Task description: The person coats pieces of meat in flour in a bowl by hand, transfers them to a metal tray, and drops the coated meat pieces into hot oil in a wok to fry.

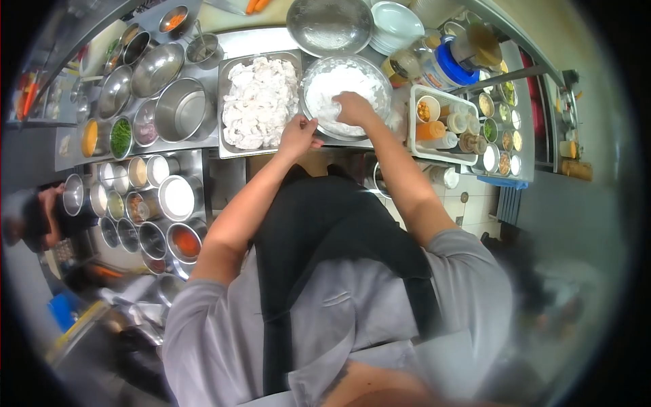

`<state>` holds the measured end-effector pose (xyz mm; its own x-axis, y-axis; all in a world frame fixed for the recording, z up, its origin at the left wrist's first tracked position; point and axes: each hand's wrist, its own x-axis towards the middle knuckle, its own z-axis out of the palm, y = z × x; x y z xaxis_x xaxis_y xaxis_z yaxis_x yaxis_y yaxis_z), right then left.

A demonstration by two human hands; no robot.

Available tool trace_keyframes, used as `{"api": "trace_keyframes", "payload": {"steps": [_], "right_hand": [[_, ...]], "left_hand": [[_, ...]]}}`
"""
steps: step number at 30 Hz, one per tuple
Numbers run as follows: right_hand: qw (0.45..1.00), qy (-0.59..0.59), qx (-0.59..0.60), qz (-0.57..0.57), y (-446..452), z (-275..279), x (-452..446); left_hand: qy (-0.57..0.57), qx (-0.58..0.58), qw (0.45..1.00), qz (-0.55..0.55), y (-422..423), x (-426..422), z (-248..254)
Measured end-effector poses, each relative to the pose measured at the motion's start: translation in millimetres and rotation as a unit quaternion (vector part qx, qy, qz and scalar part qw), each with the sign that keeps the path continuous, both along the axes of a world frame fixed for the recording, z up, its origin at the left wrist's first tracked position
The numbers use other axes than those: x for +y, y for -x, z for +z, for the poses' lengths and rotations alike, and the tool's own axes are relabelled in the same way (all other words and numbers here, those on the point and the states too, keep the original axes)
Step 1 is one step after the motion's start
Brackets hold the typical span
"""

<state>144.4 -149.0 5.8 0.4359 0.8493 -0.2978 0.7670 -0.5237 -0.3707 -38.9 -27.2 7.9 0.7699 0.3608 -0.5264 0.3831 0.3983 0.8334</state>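
Observation:
My right hand [354,110] reaches into a metal bowl [387,91] of white powder [333,85]. Its fingers curl downward, closed, with the tips at the powder; whatever they hold is hidden. Beside the near left of that bowl's rim is my left hand [297,139], its thumb and fingers apart and nothing visible between them. Just beyond it, a rectangular metal tray [224,146] is heaped with pale pieces coated in white [260,102]. The tray and the bowl stand side by side on the counter.
Behind the bowl are an upturned metal bowl [330,26] and stacked white plates [399,26]. A white basket of sauce bottles [442,157] stands right. Metal bowls and a deep pot [183,108] crowd the left, with ingredient containers [178,198] below. Another person [41,210] works far left.

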Motion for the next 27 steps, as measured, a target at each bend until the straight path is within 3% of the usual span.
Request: {"api": "trace_keyframes", "payload": {"steps": [2, 8, 10, 17, 20, 24, 27], "right_hand": [[0.997, -0.064, -0.022, -0.028, -7, 14, -6], [0.996, -0.06, 0.022, -0.065, -31, 25, -24], [0.991, -0.123, 0.009, -0.053, -37, 27, -25], [0.996, -0.077, -0.008, -0.036, -61, 34, -23], [0.992, -0.12, -0.001, -0.048, -68, 50, -27], [0.99, -0.093, 0.058, -0.09, -66, 107, -25], [0.984, -0.162, 0.04, -0.058, -64, 132, -22]], "left_hand": [[-0.016, 0.001, 1.0, 0.017, -7, -8, 1], [-0.055, 0.002, 0.996, 0.066, -14, -28, -3], [-0.072, 0.002, 0.994, 0.082, -17, -31, 3], [-0.085, 0.03, 0.989, 0.116, -22, -44, 10], [-0.108, 0.017, 0.986, 0.128, -20, -46, 2], [-0.119, 0.003, 0.986, 0.12, -12, -52, 17], [-0.115, -0.012, 0.987, 0.115, -3, -47, 16]]}}
